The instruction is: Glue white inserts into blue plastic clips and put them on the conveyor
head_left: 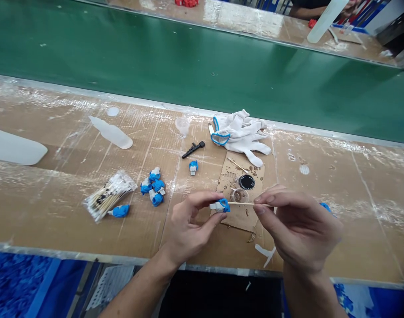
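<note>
Between thumb and fingers, my left hand pinches a small blue and grey plastic toy head. My right hand grips a thin wooden cotton swab, its far end against the blue side of the toy head; that tip is hidden or too small to make out. Just beyond the hands, a small cup of dark liquid and a clear cup stand on a stained cardboard piece. Another swab lies on that cardboard.
Several similar blue and grey pieces lie left, near a bag of swabs. One more piece sits by a black toy gun. White gloves lie behind. A green belt crosses beyond; a person's arm shows far right.
</note>
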Demonstrator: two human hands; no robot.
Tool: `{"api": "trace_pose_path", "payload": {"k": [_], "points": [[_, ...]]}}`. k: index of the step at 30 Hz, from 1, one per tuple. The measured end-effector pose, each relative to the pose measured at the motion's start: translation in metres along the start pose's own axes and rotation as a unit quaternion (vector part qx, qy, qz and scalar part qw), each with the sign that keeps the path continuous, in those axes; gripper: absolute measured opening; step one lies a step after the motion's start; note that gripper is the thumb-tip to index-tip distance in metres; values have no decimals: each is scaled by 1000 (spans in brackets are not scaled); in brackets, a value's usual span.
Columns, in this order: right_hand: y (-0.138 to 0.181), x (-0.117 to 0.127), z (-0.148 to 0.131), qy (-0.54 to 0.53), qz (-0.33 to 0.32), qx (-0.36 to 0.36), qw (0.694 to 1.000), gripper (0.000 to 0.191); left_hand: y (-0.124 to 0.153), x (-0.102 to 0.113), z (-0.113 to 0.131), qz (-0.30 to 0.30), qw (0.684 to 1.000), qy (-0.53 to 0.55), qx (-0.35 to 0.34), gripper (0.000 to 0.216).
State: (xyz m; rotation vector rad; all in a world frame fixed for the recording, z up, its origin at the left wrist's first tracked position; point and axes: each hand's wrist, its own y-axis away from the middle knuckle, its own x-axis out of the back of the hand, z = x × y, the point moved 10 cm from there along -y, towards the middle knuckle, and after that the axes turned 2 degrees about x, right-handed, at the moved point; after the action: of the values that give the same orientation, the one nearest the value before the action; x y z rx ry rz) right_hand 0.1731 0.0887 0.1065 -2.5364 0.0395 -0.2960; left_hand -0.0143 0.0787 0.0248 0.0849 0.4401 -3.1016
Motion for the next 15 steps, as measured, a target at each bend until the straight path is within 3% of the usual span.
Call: {"api": "trace_pose_path", "payload": {"k": [4, 15], "points": [[2, -5, 2, -5, -14, -12, 1000, 35, 2, -1, -3, 12, 999, 34, 13, 81], [5, -14, 3, 24, -58, -8, 998, 31, 1, -3, 1, 12, 999, 43, 6, 87]]}}
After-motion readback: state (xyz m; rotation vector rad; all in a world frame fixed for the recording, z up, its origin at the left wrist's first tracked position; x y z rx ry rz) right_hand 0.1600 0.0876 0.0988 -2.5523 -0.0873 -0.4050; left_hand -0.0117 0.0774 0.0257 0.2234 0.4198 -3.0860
